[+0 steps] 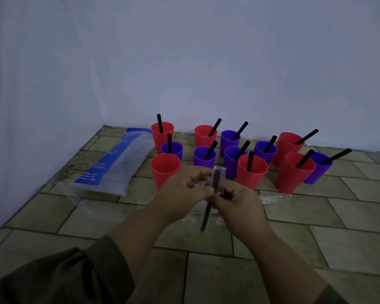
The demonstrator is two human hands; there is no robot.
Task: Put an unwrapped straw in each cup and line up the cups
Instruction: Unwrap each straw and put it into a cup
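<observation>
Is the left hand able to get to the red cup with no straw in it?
Probably yes. The empty red cup stands at the front left of the group, just beyond the left hand, with nothing between them. But that hand is busy peeling the wrapper off a straw.

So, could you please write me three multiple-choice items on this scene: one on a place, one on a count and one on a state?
1. Where does the bag lie?
A. left of the cups
B. right of the cups
C. behind the cups

2. How many cups lack a straw?
A. one
B. four
C. none

3. The straw in the hands is
A. partly wrapped
B. bent in half
C. standing in a cup

Answers:
1 A: the bag lies left of all the cups.
2 A: only the near left red cup is empty.
3 A: the left hand and right hand hold the straw, with the wrapper over its top end.
</observation>
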